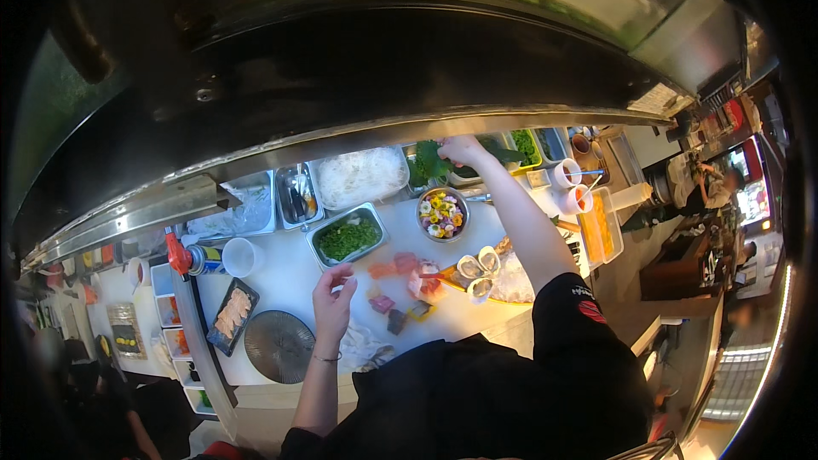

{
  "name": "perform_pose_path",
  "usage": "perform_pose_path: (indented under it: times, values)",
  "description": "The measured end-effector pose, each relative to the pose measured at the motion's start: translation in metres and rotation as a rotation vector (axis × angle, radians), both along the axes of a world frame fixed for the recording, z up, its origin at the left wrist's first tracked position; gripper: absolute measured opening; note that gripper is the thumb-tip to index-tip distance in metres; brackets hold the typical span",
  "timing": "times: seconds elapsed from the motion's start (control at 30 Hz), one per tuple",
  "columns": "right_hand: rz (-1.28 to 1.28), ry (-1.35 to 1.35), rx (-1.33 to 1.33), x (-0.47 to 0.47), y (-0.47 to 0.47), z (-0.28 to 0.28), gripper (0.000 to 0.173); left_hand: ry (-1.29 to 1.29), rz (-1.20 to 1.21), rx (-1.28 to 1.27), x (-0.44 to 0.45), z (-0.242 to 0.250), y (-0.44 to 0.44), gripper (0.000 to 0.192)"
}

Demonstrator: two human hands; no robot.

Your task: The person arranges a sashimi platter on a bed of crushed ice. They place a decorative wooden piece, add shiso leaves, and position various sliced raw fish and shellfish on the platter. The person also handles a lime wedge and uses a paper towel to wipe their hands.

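Note:
My right hand reaches to the back of the counter, its fingers closed on broad green leaves. Below it stands a metal bowl of small edible flowers. My left hand hovers over the white work surface with loosely curled fingers; nothing shows in it. Just beyond that hand is a metal pan of chopped greens. Between my arms lie slices of raw fish in several colours. Opened oysters rest on crushed ice in a boat-shaped dish, partly covered by my right arm.
A pan of white shreds stands at the back. Leftward are a torch, a plastic cup, a dark tray of pale salmon-coloured slices and a round dark plate. A white cloth lies near me. A metal-edged ledge overhangs the counter.

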State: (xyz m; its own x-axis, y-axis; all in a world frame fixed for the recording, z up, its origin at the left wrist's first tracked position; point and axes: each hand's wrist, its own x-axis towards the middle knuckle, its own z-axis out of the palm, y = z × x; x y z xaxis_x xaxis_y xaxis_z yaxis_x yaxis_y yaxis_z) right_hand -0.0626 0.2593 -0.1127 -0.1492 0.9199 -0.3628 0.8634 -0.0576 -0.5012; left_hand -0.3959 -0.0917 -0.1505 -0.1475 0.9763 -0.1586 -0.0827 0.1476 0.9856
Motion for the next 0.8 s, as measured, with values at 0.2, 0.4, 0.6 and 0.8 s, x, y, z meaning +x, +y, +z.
perform_pose_path:
  times: [0.2,0.4,0.6,0.8]
  values:
    - [-0.195,0.711,-0.157,0.041,-0.050,0.038,0.029,-0.190,-0.090,0.001,0.072,0.017,0.069,0.041]
    - [-0.025,0.758,-0.172,0.039,-0.140,0.078,0.032,-0.442,-0.334,-0.091,0.144,0.057,0.136,0.050]
    - [-0.219,0.785,0.289,0.073,-0.250,0.080,0.035,-0.421,-0.306,-0.085,0.169,0.062,0.097,0.045]
    - [-0.332,0.876,-0.709,0.143,-0.429,0.017,0.023,-0.482,-0.129,-0.173,0.174,0.069,-0.008,0.043]
